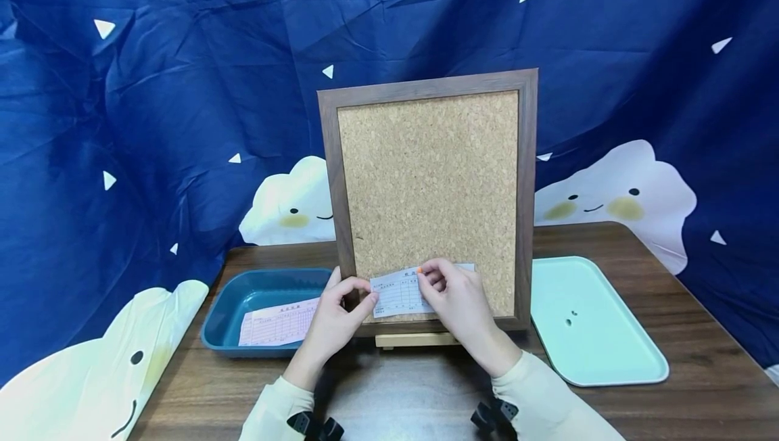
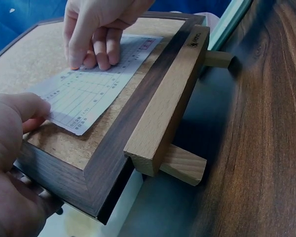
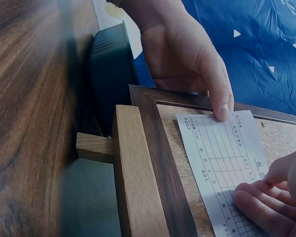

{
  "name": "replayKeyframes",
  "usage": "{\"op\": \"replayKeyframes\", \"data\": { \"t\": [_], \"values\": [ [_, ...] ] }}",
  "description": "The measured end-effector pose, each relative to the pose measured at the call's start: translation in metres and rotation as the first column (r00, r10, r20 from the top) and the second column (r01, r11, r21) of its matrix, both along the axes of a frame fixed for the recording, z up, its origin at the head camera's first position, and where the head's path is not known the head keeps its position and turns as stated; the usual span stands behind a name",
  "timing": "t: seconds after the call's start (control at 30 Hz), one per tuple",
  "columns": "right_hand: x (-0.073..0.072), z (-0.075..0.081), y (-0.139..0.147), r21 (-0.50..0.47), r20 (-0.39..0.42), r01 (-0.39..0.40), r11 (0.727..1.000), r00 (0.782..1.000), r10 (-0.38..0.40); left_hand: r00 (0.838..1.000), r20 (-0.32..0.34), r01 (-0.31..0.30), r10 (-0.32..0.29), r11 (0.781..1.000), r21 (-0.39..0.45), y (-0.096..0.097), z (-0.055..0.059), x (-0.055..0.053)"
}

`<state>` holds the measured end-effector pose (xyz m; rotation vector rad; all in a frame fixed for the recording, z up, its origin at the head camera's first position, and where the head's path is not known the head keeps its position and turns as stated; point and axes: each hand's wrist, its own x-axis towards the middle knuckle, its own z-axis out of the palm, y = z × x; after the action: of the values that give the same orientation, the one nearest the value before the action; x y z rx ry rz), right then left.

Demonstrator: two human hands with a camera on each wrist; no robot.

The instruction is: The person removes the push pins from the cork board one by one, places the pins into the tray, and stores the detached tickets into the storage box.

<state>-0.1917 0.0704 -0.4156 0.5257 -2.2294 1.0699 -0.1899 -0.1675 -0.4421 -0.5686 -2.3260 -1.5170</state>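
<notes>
A pale bluish printed form slip (image 1: 397, 294) lies against the lower part of a cork board (image 1: 432, 184) in a brown frame. My left hand (image 1: 337, 316) pinches the slip's left edge between thumb and index finger, beside the frame's lower left corner. Its other fingers reach behind the frame, partly hidden. My right hand (image 1: 458, 299) pinches a small orange push pin (image 1: 418, 270) at the slip's upper edge, with its curled fingers against the paper. That hand covers part of the slip's right half.
The board leans on a light wooden stand (image 2: 170, 103). At left a dark teal bin (image 1: 222, 299) holds a pink printed slip (image 1: 276, 324). To the right lies a mint tray (image 1: 602, 333) with small dark spots on it. Behind the table hangs a blue cloth (image 1: 182, 55).
</notes>
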Motion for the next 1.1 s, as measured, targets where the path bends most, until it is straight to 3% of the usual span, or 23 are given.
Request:
{"op": "replayKeyframes", "data": {
  "t": [0.47,1.1],
  "values": [
    [0.0031,0.0060,-0.0075,0.065,-0.050,0.065,0.996,0.997,-0.062,1.000,0.016,-0.005,0.005,1.000,-0.008,0.0000,-0.0005,0.0003],
    [0.0015,0.0059,-0.0093,0.059,-0.021,0.098,0.993,0.995,-0.097,1.000,0.027,-0.007,0.007,1.000,-0.002,0.0001,0.0010,0.0003]
  ]
}}
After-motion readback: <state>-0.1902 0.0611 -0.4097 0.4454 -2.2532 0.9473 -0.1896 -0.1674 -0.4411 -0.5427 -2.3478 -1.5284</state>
